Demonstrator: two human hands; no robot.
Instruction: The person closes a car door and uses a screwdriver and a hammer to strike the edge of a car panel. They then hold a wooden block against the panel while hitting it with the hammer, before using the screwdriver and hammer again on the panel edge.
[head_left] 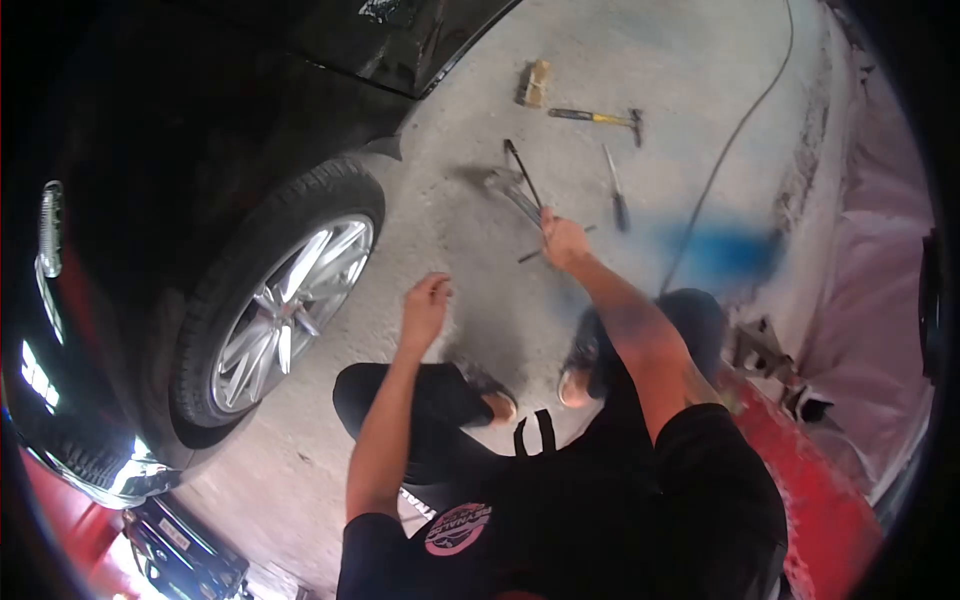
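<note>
Head view: 1 person, 2 bare hands.

- Right hand (565, 243): fingers clasped on 1 grey metal tool (522, 203), which extends beyond them to the left, its far end blurred.
- Black rod (521, 169): 1, its near end at the right fingertips; whether also held, cannot tell.
- Dark bar (530, 256): 1, partly hidden beneath the right hand.
- Left hand (427, 303): fingers curled, no object visible; how tightly, cannot tell.
- Hammer (598, 118), yellow-and-black handle: 1, on the floor (455, 130), well beyond the right fingers.
- Slim tool (615, 190), dark handle: 1, right of the right fingers.
- Wheel (285, 320): 1, left of the left fingers.

Step in hand, as judged: handling the grey tool low over the floor; lifting or laying down, cannot tell. Next move calls for steady fingers and clearance from the rod.
</note>
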